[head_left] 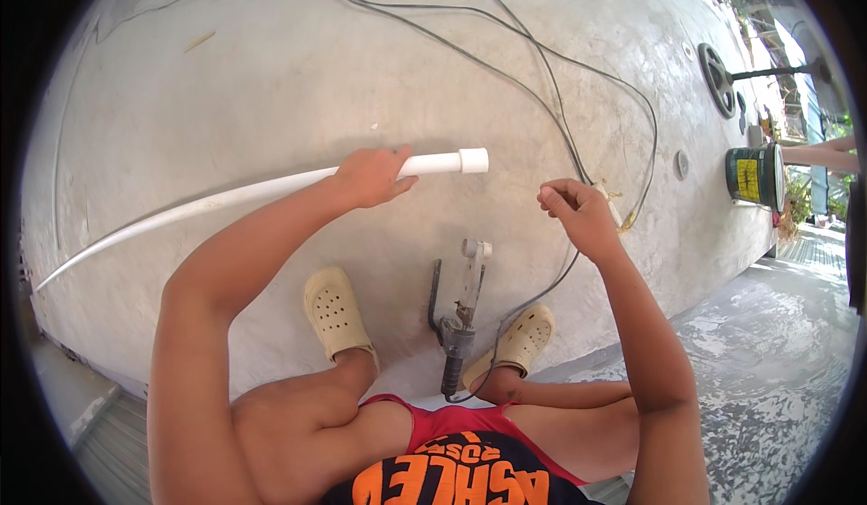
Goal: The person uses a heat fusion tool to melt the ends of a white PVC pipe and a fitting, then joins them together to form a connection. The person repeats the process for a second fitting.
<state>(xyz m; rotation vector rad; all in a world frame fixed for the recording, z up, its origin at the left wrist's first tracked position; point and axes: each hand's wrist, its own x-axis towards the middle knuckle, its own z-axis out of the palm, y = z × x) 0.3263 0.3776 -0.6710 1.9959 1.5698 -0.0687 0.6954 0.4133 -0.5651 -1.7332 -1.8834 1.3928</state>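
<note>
My left hand (371, 178) is closed around a long white plastic pipe (271, 191) near its right end. A short white coupling (474, 160) sits on that end. From there the pipe stretches left, just above the concrete floor or resting on it; I cannot tell which. To the right of the coupling, apart from it, is my right hand (578, 211), its fingers curled and the thumb against them, with nothing visible in it. Between my feet a pipe fusion welding iron (462, 324) with a black handle stands on a dark metal stand, its round heating dies (477, 249) pointing away from me.
A dark power cord (542, 302) runs from the iron toward a pale extension socket (611, 205). More cable (506, 67) loops across the floor beyond. A dark green bucket (754, 178) and a black round-based stand (720, 80) are at the right. My beige clogs (336, 311) flank the iron.
</note>
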